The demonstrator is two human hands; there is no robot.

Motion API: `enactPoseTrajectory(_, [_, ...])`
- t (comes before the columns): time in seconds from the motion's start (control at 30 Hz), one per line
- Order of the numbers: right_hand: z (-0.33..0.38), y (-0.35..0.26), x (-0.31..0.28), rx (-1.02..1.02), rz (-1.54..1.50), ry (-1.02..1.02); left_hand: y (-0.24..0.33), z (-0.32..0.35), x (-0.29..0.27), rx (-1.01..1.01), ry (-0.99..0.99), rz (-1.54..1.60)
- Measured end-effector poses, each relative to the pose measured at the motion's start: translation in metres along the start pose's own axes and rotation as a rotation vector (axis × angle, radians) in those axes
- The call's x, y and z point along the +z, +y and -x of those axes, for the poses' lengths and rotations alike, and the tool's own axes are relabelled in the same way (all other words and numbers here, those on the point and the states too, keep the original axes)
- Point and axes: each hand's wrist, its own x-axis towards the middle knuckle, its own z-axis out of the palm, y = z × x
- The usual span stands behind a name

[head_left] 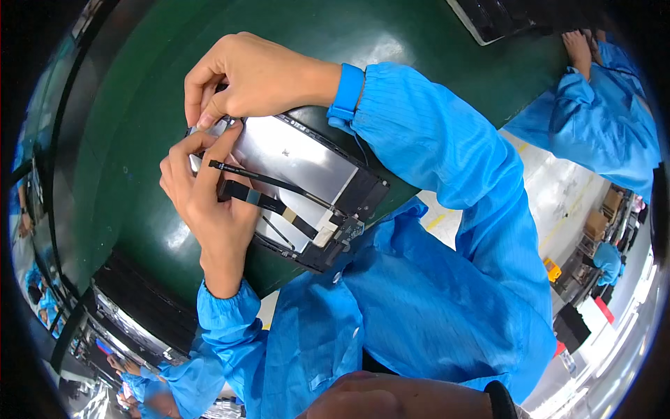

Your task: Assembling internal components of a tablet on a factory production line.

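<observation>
Hands are meeting at the far-left corner of a flat display panel (pixel 300 164) that is lying back-side up on the green work surface (pixel 132 126). Right hand (pixel 255 77), wearing a blue wrist strap (pixel 347 94), is reaching over from above; its thumb and forefinger are pinching together at the panel's corner edge. Left hand (pixel 209 202) is lying along the panel's left edge, index finger and thumb closing on the same corner, remaining fingers curled underneath; what is being pinched is too small to tell. Black flex cable (pixel 269 202) is running diagonally across the silvery back toward a small circuit board (pixel 345 230) at the near corner. Both forearms are showing blue smock sleeves (pixel 433 160).
</observation>
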Motion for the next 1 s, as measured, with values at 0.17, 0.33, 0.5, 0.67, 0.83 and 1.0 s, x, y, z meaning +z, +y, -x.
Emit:
enactPoseTrajectory(0.17, [0.001,0.001,-0.004,0.01,0.028,-0.023,0.001,-0.001,0.001,-0.018,-0.017,-0.009])
enactPoseTrajectory(0.33, [0.005,0.007,-0.016,-0.143,0.072,-0.002,-0.001,0.002,0.002,-0.008,0.008,-0.009])
enactPoseTrajectory(0.5, [0.015,-0.005,-0.029,0.014,0.108,-0.2,-0.004,0.003,0.003,-0.014,-0.004,0.007])
enactPoseTrajectory(0.67, [0.019,-0.019,-0.036,0.108,0.087,-0.262,-0.003,0.002,0.002,-0.026,-0.007,0.012])
enactPoseTrajectory(0.83, [0.019,-0.017,-0.036,0.109,-0.002,-0.29,-0.004,0.002,0.002,-0.036,-0.01,0.025])
enactPoseTrajectory(1.0, [0.019,-0.021,-0.035,0.123,0.071,-0.274,-0.003,0.002,0.001,-0.037,-0.005,0.027])
